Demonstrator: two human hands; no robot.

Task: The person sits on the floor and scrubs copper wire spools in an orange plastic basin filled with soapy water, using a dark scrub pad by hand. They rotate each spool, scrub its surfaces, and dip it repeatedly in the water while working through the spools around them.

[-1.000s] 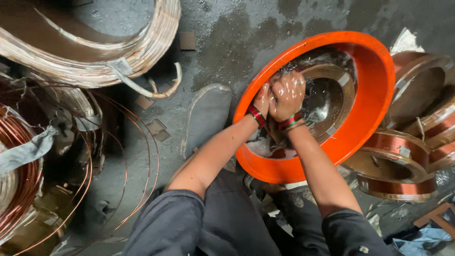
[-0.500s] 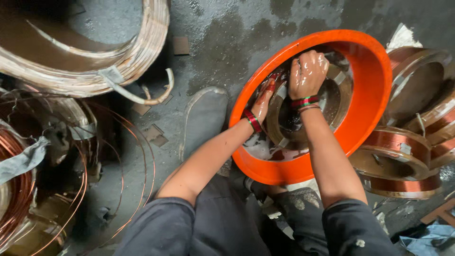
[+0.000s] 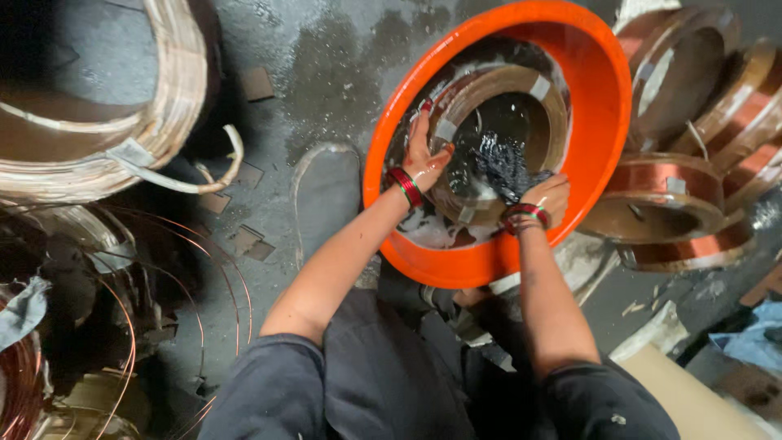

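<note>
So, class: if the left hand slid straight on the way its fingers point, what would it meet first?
Probably the orange basin's far-left wall: the left hand lies on the coil, fingers pointing up the picture. Depth is unclear.

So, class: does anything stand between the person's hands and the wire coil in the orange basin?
Nothing visible does. The left hand rests directly on the tan taped wire coil inside the round orange plastic basin; the right hand touches its near edge beside a dark wet rag.
</note>
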